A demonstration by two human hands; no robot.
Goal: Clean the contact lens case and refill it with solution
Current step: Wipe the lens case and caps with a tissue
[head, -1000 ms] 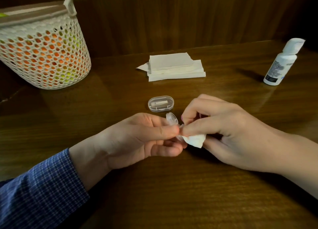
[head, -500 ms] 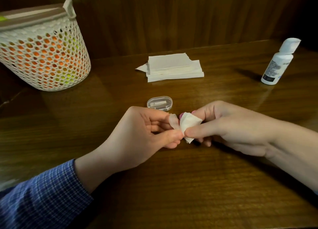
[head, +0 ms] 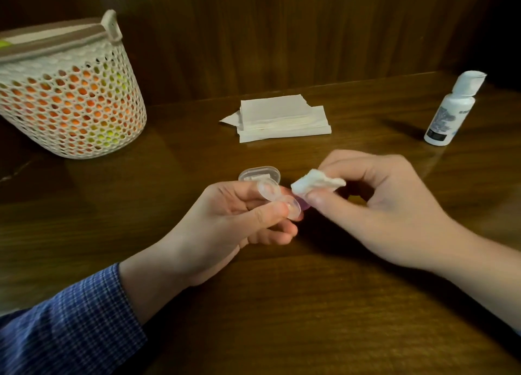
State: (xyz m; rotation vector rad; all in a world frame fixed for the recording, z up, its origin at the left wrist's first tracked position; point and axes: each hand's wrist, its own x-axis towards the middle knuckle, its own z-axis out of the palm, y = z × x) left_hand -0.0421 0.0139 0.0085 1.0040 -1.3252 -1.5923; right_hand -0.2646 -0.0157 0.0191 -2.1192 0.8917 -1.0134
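Dim light glints off a dark wooden table backed by wood panelling

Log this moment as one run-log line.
left hand: holds lens case | right hand: pinches tissue wad | solution bottle: untouched

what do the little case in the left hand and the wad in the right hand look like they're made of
The small clear contact lens case in the left hand looks like glossy transparent plastic: fingers show through it and its rims catch light. The crumpled white wad in the right hand looks like matte tissue paper, soft and creased.
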